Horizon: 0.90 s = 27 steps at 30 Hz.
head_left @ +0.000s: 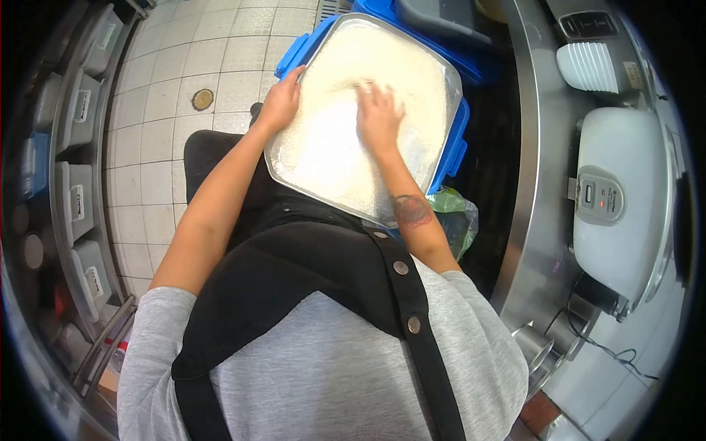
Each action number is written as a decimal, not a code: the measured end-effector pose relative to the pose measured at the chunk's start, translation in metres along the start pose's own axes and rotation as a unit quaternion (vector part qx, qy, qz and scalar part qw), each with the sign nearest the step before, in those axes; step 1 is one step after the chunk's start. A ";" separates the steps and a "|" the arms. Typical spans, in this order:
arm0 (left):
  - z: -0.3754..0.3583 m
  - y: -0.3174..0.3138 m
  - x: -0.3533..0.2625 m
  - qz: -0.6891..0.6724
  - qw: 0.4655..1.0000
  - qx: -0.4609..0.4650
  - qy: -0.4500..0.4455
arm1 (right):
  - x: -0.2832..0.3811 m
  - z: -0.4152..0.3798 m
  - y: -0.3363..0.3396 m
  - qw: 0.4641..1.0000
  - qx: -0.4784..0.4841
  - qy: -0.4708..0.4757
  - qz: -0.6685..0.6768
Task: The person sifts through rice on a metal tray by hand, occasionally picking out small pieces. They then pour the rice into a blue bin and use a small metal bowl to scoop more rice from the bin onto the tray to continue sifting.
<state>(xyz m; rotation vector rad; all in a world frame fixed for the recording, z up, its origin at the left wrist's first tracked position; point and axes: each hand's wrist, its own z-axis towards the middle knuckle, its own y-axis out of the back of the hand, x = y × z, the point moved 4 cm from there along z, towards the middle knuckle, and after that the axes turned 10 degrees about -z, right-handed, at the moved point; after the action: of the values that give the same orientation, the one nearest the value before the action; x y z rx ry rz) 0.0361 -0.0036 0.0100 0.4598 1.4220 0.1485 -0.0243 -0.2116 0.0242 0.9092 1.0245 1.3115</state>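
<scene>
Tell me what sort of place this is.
Most likely a commercial kitchen, perhaps a restaurant's. The long stainless steel counter, the stack of white bowls on it and the gray labelled bins lined up on the opposite side all point that way.

The left hand grips the rim of a metal tray on a blue-clipped container; the right hand, fingers spread, touches the pale grains in it; a white rice cooker stands on the steel counter at right.
</scene>
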 end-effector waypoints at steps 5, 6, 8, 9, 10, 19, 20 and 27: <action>0.002 -0.002 0.006 0.016 1.000 -0.007 -0.008 | -0.019 -0.024 0.015 0.992 -0.022 -0.122 0.030; 0.002 -0.002 0.005 0.015 1.000 -0.006 -0.008 | -0.013 -0.033 0.021 0.991 0.004 -0.095 0.099; 0.000 0.000 0.001 0.005 1.000 -0.002 0.000 | -0.005 -0.049 0.034 0.983 0.032 -0.067 0.168; -0.001 0.000 0.002 0.005 1.000 -0.002 0.001 | -0.002 -0.057 0.036 0.969 0.089 -0.068 0.221; 0.000 -0.001 0.002 0.005 1.000 -0.002 -0.007 | 0.002 -0.062 0.037 0.948 0.145 -0.069 0.273; 0.001 -0.002 0.003 0.003 1.000 -0.002 -0.004 | -0.040 -0.009 0.137 0.862 0.058 -0.185 0.468; 0.000 -0.002 0.005 -0.006 1.000 -0.005 -0.007 | -0.040 -0.004 0.147 0.882 0.033 -0.147 0.447; 0.001 -0.001 0.001 0.010 1.000 -0.001 -0.008 | -0.034 -0.009 0.149 0.850 0.038 -0.117 0.512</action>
<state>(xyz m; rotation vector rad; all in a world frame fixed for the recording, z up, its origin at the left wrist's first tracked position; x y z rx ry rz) 0.0367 -0.0043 0.0092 0.4732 1.4027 0.1611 -0.0792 -0.2362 0.1648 1.7572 0.3460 1.9486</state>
